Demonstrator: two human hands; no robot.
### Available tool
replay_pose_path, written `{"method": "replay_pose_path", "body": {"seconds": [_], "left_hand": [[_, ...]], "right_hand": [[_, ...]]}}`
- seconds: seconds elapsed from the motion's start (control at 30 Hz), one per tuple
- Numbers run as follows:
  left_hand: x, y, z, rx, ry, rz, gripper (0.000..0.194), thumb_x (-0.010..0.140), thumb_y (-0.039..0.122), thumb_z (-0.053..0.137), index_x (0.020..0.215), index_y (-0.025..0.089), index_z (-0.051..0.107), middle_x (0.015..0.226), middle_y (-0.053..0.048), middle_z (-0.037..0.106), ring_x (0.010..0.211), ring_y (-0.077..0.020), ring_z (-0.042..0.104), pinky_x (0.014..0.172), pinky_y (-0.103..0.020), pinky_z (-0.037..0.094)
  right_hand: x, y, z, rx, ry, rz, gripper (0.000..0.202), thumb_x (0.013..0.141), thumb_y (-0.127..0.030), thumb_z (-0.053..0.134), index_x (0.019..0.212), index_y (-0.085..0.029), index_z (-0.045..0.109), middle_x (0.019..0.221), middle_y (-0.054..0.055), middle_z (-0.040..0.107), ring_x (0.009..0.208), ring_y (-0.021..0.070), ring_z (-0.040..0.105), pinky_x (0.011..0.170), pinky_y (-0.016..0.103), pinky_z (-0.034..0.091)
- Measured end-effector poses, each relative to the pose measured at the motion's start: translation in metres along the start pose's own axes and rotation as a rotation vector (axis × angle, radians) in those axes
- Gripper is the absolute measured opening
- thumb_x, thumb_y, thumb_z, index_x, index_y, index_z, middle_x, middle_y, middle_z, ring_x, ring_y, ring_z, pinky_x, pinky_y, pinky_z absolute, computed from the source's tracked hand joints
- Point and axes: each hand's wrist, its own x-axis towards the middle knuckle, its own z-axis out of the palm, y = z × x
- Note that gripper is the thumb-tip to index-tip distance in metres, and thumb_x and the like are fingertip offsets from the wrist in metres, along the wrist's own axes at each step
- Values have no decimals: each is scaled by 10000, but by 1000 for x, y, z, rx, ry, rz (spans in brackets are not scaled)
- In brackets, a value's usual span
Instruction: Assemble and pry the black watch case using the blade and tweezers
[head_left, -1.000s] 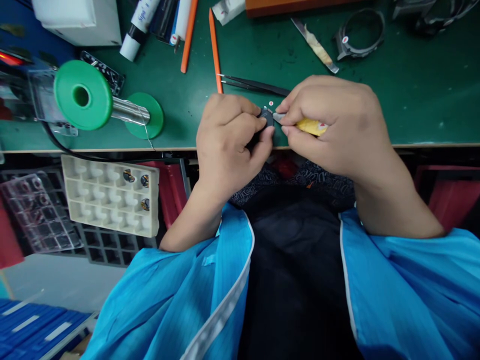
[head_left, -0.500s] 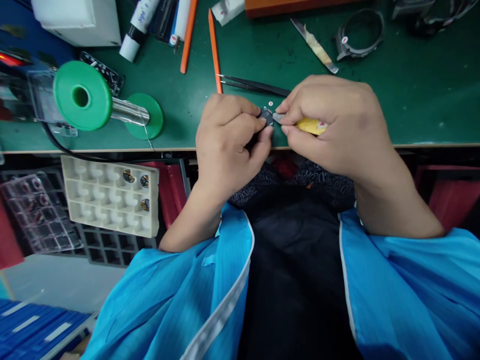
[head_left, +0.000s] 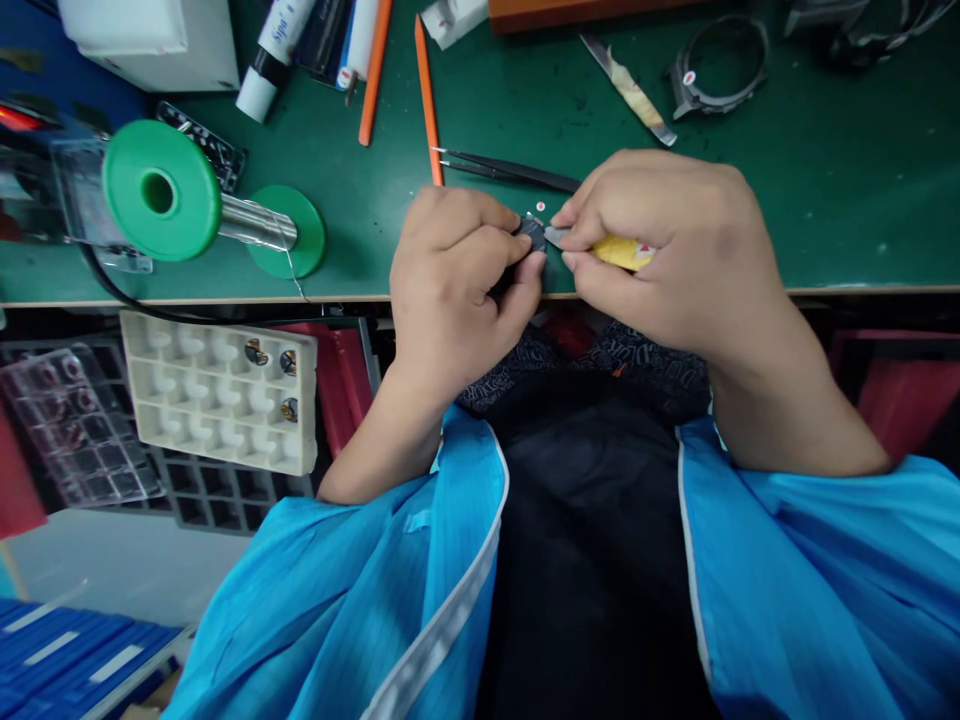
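Note:
Near the front edge of the green bench, my left hand (head_left: 461, 280) pinches a small dark round part (head_left: 533, 233) between thumb and fingers. Its exact kind is too small to tell, and my fingers cover much of it. My right hand (head_left: 667, 250) is closed around a knife (head_left: 621, 252) with a yellow-wrapped handle. The grey blade points left, its tip at the right edge of the dark part. Just beyond lies a tiny white sticker with a red mark (head_left: 540, 207). Black tweezers (head_left: 506, 170) rest behind my hands, partly covered by the right one.
At left stand a solder spool (head_left: 259, 222) and a white box (head_left: 161, 45). Behind lie orange sticks (head_left: 427, 90), a marker (head_left: 274, 60), another wrapped blade (head_left: 626, 88) and a watch case (head_left: 720, 68). Below the bench edge sits a cream compartment tray (head_left: 217, 390) holding a few small parts.
Almost nothing differs. Both hands keep their grip and place, with the blade still against the dark part; the view has shifted very slightly.

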Motion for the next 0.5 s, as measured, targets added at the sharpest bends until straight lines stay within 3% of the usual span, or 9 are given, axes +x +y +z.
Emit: {"method": "replay_pose_path", "body": {"seconds": [0.23,0.5], "left_hand": [[1,1,0,60,26,51,165,1069,417,693,968,294,733,1092,-49,777,1070,-264,734,980,-588,606],[0,-2,1,-21,-12,-14,216,1085,468,665,978,295,737,1125,-53,765,1146,-278,726,1053,-621,582]], "right_hand": [[1,-1,0,2,-12,-3,170,913,-137,659,813,-245,574,963,14,752,1004,259,742,849,412,575],[1,1,-1,4,-10,-22,160,925,-167,657,820,-248,568,976,19,761,1008,253,742,841,407,571]]}}
